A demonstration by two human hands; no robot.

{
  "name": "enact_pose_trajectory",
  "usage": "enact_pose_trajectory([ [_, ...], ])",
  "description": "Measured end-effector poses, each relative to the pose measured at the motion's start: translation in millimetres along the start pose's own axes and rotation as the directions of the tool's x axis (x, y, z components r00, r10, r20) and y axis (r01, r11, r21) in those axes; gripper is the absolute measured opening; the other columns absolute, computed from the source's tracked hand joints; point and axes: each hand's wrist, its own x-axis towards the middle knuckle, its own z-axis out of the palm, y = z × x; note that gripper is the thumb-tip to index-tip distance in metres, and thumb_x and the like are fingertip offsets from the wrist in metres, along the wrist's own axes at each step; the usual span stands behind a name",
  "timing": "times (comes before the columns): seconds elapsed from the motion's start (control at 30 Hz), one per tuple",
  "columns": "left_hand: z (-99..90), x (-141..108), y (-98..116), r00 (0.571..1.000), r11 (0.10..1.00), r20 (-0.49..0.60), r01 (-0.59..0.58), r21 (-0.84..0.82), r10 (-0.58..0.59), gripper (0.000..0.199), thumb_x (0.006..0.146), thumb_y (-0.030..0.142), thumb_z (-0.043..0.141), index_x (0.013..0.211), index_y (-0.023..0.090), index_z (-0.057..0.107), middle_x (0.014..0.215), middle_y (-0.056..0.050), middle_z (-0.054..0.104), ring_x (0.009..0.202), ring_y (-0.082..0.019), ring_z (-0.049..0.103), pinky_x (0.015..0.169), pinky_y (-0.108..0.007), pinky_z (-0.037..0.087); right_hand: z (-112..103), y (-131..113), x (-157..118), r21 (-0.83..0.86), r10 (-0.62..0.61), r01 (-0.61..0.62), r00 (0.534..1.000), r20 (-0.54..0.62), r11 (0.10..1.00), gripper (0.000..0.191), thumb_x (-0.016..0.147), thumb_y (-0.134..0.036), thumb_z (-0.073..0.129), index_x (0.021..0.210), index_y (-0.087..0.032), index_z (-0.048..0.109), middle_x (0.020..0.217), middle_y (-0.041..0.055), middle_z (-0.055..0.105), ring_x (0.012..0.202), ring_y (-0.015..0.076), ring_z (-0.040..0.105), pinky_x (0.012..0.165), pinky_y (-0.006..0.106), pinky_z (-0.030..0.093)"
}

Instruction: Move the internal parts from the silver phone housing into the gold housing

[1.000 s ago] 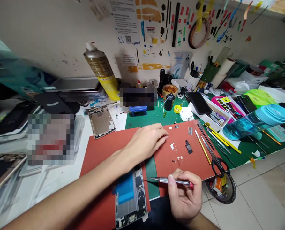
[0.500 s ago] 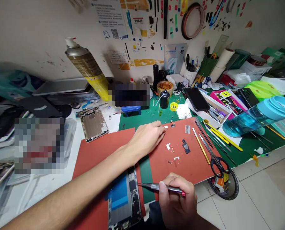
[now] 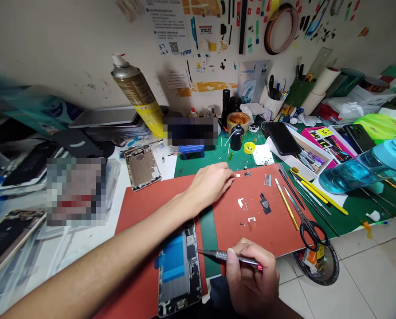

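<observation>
My right hand (image 3: 252, 274) is closed round a slim metal precision screwdriver (image 3: 222, 255) with a red end. Its thin tip points left, close to the right edge of an opened phone (image 3: 181, 283), whose frame holds a blue sheet and exposed circuitry. My left arm reaches across above the phone. At the upper left of the right-hand red mat (image 3: 260, 235), my left hand (image 3: 211, 184) rests with its fingers curled together; what they hold, if anything, is hidden. A small white piece (image 3: 238, 175) and a small metal part (image 3: 247, 173) lie beside those fingertips.
On the right mat are a black part (image 3: 265, 204), a gold pen-like tool (image 3: 287, 204) and scissors (image 3: 309, 226). A blue water bottle (image 3: 357, 170) lies further right. A phone back shell (image 3: 142, 168) and a spray can (image 3: 139, 97) are at the left.
The view has turned slightly left, so everything sits further right in the picture. My hands keep nearly the same places over the mats, and the screwdriver stays in my right hand.
</observation>
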Motion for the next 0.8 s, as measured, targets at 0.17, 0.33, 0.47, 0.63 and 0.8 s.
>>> enact_pose_trajectory([
  [0.17, 2.8, 1, 2, 1.0, 1.0, -0.005, 0.02, -0.001, -0.02, 0.031, 0.107, 0.021, 0.052, 0.11, 0.016, 0.083, 0.098, -0.01, 0.073, 0.082, -0.023, 0.07, 0.067, -0.033, 0.049, 0, -1, 2, -0.019, -0.003, 0.003, 1.0, -0.008, 1.0, 0.034, 0.092, -0.002, 0.061, 0.116, -0.025, 0.055, 0.071, -0.0042, 0.059, 0.052, 0.0135, 0.056, 0.053, 0.03, 0.053],
  [0.33, 4.3, -1, 5, 0.999, 0.999, -0.019, 0.036, -0.008, -0.036, 0.034, 0.109, 0.024, 0.051, 0.107, 0.016, 0.083, 0.095, -0.01, 0.071, 0.078, -0.022, 0.068, 0.067, -0.033, 0.048, 0, -3, 4, -0.026, -0.013, 0.013, 1.0, 0.0, 1.0, 0.036, 0.09, 0.0, 0.06, 0.116, -0.025, 0.055, 0.071, -0.0041, 0.059, 0.052, 0.0136, 0.055, 0.053, 0.03, 0.052],
  [0.47, 3.6, -2, 2, 0.999, 0.999, -0.013, 0.028, -0.032, -0.029, 0.033, 0.109, 0.024, 0.051, 0.107, 0.017, 0.083, 0.096, -0.01, 0.071, 0.081, -0.023, 0.069, 0.066, -0.033, 0.048, -1, -1, 5, -0.008, -0.047, 0.047, 0.999, 0.008, 0.999, 0.036, 0.09, 0.003, 0.061, 0.116, -0.021, 0.056, 0.073, -0.0036, 0.059, 0.053, 0.0124, 0.054, 0.053, 0.029, 0.052],
  [0.63, -0.1, -4, -10, 1.0, 0.997, 0.007, -0.002, -0.081, 0.002, 0.033, 0.107, 0.016, 0.05, 0.113, 0.018, 0.082, 0.105, -0.01, 0.075, 0.096, -0.026, 0.072, 0.079, -0.036, 0.054, -2, 1, 2, 0.017, -0.05, 0.05, 0.999, 0.001, 0.999, 0.036, 0.089, 0.005, 0.062, 0.116, -0.018, 0.057, 0.075, -0.002, 0.061, 0.056, 0.0122, 0.056, 0.055, 0.029, 0.054],
  [0.8, -7.0, -7, -15, 1.0, 0.993, 0.006, -0.021, -0.115, 0.022, 0.034, 0.106, 0.013, 0.049, 0.115, 0.017, 0.082, 0.109, -0.011, 0.075, 0.099, -0.026, 0.072, 0.085, -0.038, 0.055, -2, 2, -2, 0.029, -0.033, 0.032, 0.999, 0.009, 0.999, 0.036, 0.09, 0.006, 0.063, 0.117, -0.018, 0.059, 0.079, -0.0005, 0.064, 0.058, 0.012, 0.059, 0.054, 0.027, 0.055],
])
